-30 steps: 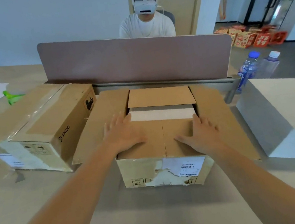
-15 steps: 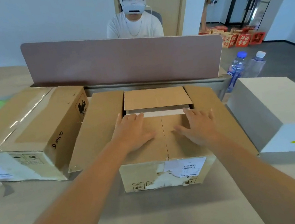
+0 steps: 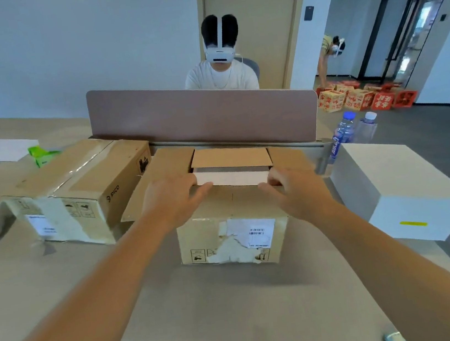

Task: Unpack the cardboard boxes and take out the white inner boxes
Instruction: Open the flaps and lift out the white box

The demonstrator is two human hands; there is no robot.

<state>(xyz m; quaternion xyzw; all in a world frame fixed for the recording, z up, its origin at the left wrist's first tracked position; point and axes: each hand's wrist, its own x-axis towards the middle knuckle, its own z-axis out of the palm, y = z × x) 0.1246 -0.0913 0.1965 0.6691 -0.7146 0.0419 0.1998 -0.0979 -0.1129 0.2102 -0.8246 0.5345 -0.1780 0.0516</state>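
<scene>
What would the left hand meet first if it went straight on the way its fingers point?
Probably the white inner box: the left hand points forward-right across the near flap, fingertips already at its edge.

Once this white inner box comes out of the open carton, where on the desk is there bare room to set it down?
Bare desk lies nearer than the open carton, between it and the desk's near edge, under both forearms. The left side is crowded by the taped carton; the right by the white box and water bottles. The divider blocks the far side.

Evenly lit by soft daylight from glass doors (image 3: 413, 37) at right; faint shadows under boxes; wide-angle bending and blur toward edges.
</scene>
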